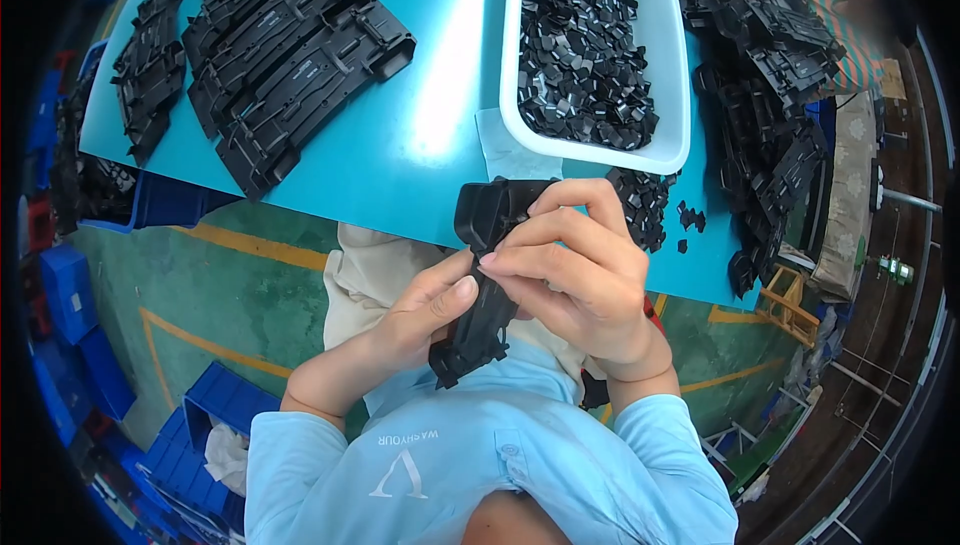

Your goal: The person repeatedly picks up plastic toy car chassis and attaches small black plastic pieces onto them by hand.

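A long black moulded plastic part [480,330] is held above my lap, just off the near edge of the table. My left hand [425,307] is closed around its left side, with the thumb lying along it. From the other side, my right hand [590,275] bends over the part's upper end. Its thumb and index finger are pinched together against the part near its middle. Whatever lies between those fingertips, if anything, is hidden.
The blue-green table [400,170] carries a white tub [672,95] of small black pieces [575,70]. More loose pieces [645,210] lie beside it. Black moulded parts [310,85] are stacked left, others [765,135] right. Blue crates [215,410] stand on the floor. A striped sleeve [850,35] shows upper right.
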The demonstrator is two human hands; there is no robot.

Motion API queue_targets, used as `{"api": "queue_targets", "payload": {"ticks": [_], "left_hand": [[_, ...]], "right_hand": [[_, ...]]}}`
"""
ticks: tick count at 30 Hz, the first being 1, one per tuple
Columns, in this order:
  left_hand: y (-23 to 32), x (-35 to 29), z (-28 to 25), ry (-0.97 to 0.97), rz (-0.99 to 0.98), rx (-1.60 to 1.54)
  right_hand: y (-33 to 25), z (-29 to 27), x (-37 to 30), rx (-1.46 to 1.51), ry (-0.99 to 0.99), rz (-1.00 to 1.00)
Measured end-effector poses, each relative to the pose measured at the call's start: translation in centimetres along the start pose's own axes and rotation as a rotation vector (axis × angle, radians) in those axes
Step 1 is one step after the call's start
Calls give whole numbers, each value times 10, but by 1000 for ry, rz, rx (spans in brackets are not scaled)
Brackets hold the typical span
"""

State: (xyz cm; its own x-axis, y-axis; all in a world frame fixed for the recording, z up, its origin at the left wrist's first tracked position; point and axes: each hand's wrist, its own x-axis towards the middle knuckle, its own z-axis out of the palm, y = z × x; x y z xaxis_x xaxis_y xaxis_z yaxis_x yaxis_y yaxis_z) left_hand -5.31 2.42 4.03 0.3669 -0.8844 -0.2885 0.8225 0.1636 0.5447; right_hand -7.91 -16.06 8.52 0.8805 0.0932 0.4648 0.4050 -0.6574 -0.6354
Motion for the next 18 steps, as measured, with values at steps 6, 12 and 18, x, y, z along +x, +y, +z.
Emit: {"api": "queue_targets", "payload": {"ticks": [6,12,18], "left_hand": [[13,-1,2,-70,2,136],[98,-11,-37,111,254,-35],[239,-6,-103,430,373,439]], "right_hand": [[-11,-14,-4,25,7,60],[8,-38,-29,134,188,28],[32,-52,-73,195,262,226]]}}
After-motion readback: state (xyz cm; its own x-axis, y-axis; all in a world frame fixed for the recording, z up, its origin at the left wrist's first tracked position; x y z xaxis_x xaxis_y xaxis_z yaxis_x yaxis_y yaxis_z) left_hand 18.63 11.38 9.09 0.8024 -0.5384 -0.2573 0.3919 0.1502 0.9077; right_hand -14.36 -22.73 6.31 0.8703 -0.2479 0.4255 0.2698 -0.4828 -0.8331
